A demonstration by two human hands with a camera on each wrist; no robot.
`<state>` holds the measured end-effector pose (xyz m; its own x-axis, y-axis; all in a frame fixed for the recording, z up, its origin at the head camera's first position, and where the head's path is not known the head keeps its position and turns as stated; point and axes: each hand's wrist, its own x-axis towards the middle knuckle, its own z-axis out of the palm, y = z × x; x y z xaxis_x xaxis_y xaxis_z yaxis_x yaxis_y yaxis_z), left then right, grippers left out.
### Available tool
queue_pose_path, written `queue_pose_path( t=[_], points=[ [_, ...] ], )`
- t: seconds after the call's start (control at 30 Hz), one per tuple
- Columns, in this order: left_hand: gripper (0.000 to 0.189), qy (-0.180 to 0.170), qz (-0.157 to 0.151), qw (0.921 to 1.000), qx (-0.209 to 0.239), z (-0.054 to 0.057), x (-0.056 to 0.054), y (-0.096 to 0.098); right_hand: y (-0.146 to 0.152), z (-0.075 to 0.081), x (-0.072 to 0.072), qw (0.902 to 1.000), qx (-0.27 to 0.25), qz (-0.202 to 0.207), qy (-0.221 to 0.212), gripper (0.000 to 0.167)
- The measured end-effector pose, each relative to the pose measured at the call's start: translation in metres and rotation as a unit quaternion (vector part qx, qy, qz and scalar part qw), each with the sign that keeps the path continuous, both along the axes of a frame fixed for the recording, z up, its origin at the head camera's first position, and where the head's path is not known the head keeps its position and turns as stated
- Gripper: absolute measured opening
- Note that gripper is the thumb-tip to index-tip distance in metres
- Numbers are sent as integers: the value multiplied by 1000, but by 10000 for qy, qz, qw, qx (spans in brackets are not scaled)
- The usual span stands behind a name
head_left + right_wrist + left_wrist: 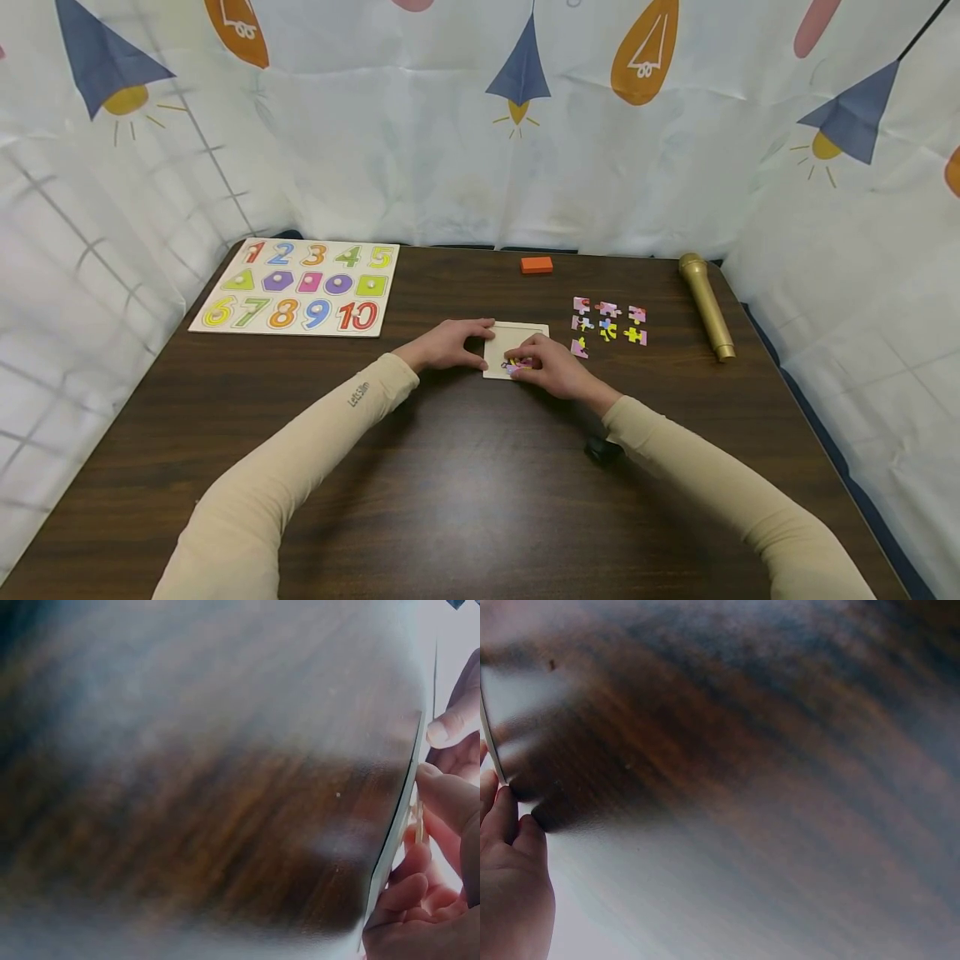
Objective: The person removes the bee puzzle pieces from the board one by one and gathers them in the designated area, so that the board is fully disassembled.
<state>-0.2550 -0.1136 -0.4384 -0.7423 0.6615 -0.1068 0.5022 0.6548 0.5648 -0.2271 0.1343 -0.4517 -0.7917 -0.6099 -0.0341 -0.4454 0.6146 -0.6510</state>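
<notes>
A pale wooden puzzle tray (510, 335) with a raised rim lies flat near the table's middle. My left hand (447, 345) rests against its left edge, index finger at the far corner and thumb lower down. In the left wrist view only part of the left hand (514, 877) shows. Over the tray's near part, my right hand (555, 367) pinches a small puzzle piece (419, 823). Pink and purple puzzle pieces (517, 365) show beside its fingertips, partly hidden by them. Several loose jigsaw pieces (608, 331) lie in rough rows right of the tray.
A number-and-shape board (300, 287) lies at the back left. An orange block (536, 265) stands behind the tray, and a gold microphone (707, 307) lies at the far right. Beneath the right forearm is a dark object (602, 450). Printed curtains surround the table (450, 500).
</notes>
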Motion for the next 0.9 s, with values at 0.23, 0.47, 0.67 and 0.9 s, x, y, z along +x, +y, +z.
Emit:
queue_pose_path(
  t=[0.23, 0.47, 0.67, 0.9],
  points=[
    [59, -15, 37, 10000, -29, 0, 0, 0, 0, 0, 0, 9999, 40, 42, 155, 31],
    [59, -14, 32, 10000, -21, -1, -1, 0, 0, 0, 0, 9999, -46, -36, 147, 32],
    [59, 7, 22, 10000, -40, -2, -2, 0, 2, 0, -1, 9996, -81, -195, 192, 32],
    [59, 8, 5, 10000, -68, -2, -2, -1, 2, 5, -1, 9992, -96, -374, 123, 33]
  ],
)
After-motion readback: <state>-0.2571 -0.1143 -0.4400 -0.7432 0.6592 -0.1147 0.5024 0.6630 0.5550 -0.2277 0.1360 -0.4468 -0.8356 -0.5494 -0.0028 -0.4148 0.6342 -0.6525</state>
